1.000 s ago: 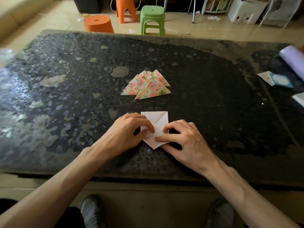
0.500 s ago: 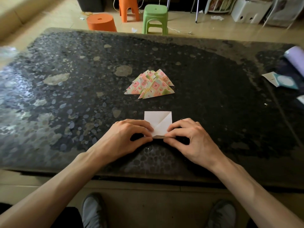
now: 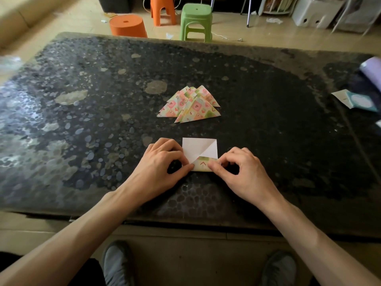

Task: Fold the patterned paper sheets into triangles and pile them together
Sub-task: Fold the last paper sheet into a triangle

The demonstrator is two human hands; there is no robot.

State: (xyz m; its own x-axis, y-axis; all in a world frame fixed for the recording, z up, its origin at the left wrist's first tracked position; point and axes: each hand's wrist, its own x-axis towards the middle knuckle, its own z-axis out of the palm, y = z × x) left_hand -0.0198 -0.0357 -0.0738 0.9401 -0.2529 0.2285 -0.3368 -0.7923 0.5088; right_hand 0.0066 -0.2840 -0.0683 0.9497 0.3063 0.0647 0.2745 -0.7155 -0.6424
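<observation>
Worktop (image 3: 268, 120): dark, speckled. Left hand (image 3: 162, 162), right hand (image 3: 243, 172): both pinched the sheet's near edge. Pile (image 3: 191, 106): triangles, just far of sheet. Sheet (image 3: 198, 147): near-centre, white face up, near edge turned over. Advisable to align corners before creasing.

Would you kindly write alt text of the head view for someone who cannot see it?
A person's left hand and right hand pinch the near edge of a paper sheet on a dark table, its patterned underside turned up. A pile of folded triangles lies beyond.
</observation>
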